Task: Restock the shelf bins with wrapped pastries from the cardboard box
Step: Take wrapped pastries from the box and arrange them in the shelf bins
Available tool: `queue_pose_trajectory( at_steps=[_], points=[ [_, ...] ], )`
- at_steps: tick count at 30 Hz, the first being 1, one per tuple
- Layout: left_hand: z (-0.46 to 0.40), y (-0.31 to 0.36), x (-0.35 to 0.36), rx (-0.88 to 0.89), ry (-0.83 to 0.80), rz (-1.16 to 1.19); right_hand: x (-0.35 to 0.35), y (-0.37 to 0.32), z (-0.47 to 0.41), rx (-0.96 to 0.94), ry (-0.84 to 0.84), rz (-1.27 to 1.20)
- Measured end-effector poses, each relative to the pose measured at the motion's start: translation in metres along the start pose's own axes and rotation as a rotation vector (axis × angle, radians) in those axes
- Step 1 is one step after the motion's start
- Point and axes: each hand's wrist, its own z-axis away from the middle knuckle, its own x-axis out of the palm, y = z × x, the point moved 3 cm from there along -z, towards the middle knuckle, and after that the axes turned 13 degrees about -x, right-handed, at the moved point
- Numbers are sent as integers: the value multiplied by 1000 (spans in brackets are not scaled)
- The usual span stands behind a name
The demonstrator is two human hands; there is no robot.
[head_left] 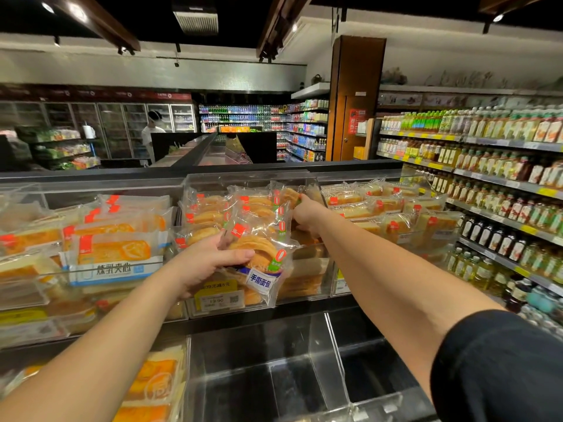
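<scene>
Shelf [268,322]: a dark store unit with clear plastic bins in tiers, seen from above and in front.
Drinks racks [499,166]: bottles in rows along the right wall.
Middle bin [316,178]: clear-walled, upper tier, piled with wrapped round pastries [213,214].
Left bin [30,193]: flat wrapped cakes with orange filling.
Right bin [438,236]: wrapped pale sponge slices.
Lower bins [332,345]: clear dividers over a dark floor.
Left hand [201,263]: fingers curled round a held pastry pack [259,254] at the middle bin's front edge.
Right hand [306,214]: reaching deep into the middle bin, fingers pinching a back pack [289,196] in the pile.
Price tag [219,298]: yellow, on the bin front.
</scene>
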Motion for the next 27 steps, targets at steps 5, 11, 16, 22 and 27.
queue_pose_trajectory(
  at_steps=[5, 11, 16, 22, 27],
  points=[
    [-1, -2, -4, -29, 17, 34, 4, 3, -10, 6, 26, -101],
    [-1, -2, 4, -11, 2, 93, 8, -2, -2, 2, 24, -85],
    [2, 2, 5, -20, 6, 145, 9, -4, -3, -79, 166, -274],
    [0, 1, 4, -42, 32, 139, 4, -15, -3, -151, 11, 83],
    [-1, 1, 5, -56, 26, 170, -2, -21, 2, -153, -71, 163]
  ],
)
